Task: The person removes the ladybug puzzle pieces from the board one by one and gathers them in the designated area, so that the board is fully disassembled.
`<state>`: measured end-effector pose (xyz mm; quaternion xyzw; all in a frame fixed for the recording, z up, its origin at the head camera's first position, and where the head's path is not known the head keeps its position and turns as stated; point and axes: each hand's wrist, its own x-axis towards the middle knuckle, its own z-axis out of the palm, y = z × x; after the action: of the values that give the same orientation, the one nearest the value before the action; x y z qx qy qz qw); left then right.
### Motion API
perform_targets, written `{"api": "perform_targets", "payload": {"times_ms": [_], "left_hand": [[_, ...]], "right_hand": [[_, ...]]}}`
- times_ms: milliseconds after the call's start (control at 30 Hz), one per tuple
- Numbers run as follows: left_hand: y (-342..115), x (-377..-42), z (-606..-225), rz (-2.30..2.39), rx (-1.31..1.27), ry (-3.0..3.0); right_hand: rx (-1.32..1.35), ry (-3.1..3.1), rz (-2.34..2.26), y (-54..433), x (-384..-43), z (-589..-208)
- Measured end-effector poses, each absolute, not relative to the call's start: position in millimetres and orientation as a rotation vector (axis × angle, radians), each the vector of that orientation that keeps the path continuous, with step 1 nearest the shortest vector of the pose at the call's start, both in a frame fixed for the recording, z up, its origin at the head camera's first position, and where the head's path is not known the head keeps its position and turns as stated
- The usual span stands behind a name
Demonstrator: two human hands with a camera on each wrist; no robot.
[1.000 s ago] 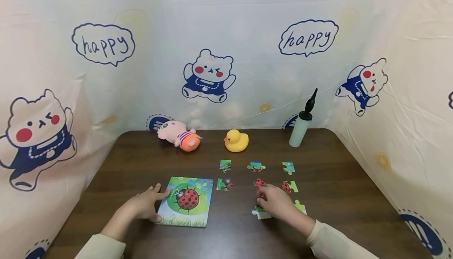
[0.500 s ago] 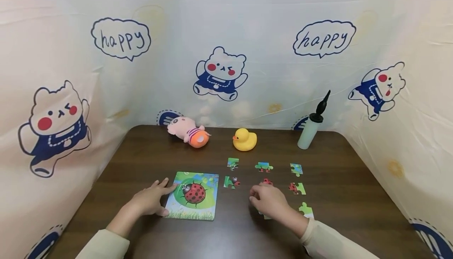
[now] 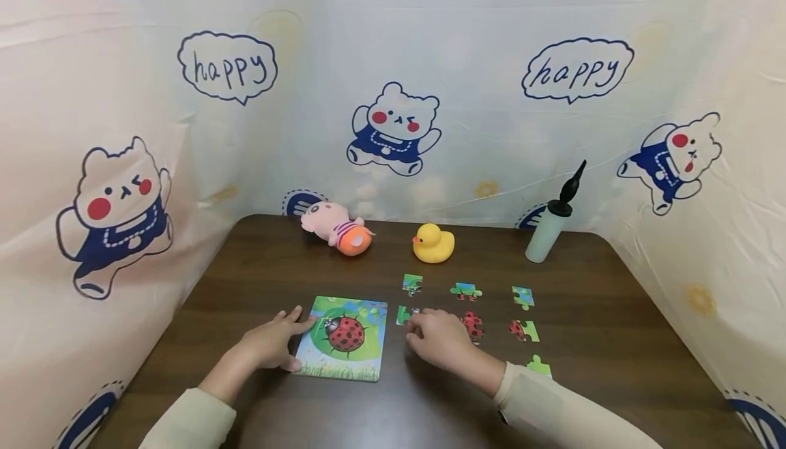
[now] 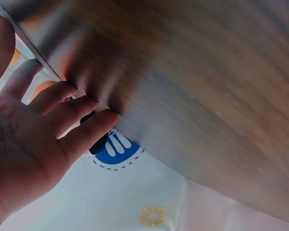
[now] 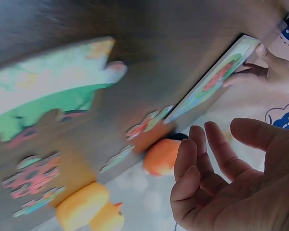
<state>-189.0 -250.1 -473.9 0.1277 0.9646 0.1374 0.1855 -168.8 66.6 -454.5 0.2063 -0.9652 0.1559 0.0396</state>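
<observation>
My left hand (image 3: 270, 340) rests at the left edge of a square ladybug picture board (image 3: 359, 360), thumb and index finger touching it. In the left wrist view its fingers are spread and fairly straight. My right hand (image 3: 441, 341) hovers to the board's right, fingers loosely bent and holding nothing in the right wrist view. Just beyond it lies a green puzzle piece (image 3: 402, 314), partly covered by the fingers. A red spotted puzzle piece (image 3: 473, 327) sits to the hand's right. The right wrist view shows a large green-and-white puzzle piece (image 5: 53, 82) close by, hidden behind the arm in the head view.
More puzzle pieces lie in loose rows: a top-left piece (image 3: 412, 284), a top-middle piece (image 3: 467, 290), a top-right piece (image 3: 523, 296), a ladybug-edge piece (image 3: 525, 330) and a green corner piece (image 3: 539, 366). Behind stand a plush toy (image 3: 336, 228), rubber duck (image 3: 433, 244) and hand pump (image 3: 546, 234).
My right hand has moved left from over the bottom-middle puzzle piece toward the left-hand column of pieces. The left hand stays at the board's edge. The head view has shifted slightly.
</observation>
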Motion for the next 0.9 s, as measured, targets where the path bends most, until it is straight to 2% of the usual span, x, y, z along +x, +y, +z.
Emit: {"api": "perform_targets", "payload": {"times_ms": [300, 700, 900], "left_hand": [[-235, -195, -478, 0.413, 0.392, 2.702], [-247, -187, -477, 0.382, 0.339, 2.71], [-252, -186, -476, 0.371, 0.335, 2.735]], "right_hand": [[0.65, -2.958, 0.583, 39, -180, -460], [0.731, -3.053, 0.383, -23, -195, -458], [0.957, -2.984, 0.164, -51, -197, -465]]}}
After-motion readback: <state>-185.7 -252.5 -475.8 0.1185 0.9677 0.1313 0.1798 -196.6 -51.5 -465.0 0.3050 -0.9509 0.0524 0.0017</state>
